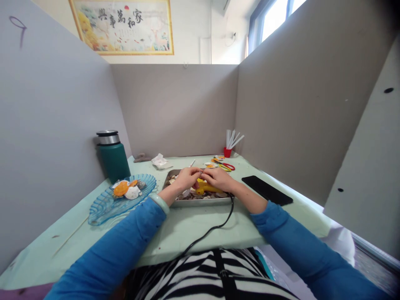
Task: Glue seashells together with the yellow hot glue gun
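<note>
My left hand [186,178] and my right hand [220,179] meet above a metal tray [200,203]. Their fingertips are pinched together around something small that I cannot make out. Below them, a yellow glue gun [203,190] rests in the tray, partly hidden by my right hand, and its black cord [210,230] runs toward my lap. Small shell-like pieces [218,195] cover the tray's bottom. To the left, a blue scalloped plate [99,208] bears an orange shell [121,188] and a white shell [133,192].
A green bottle [114,162] stands at the left partition. Crumpled tissue [159,161] lies behind the tray. Toward the back right are scissors [227,167] and a red cup [227,153] of white sticks. A black phone-like slab [267,190] lies right. Partitions enclose the table.
</note>
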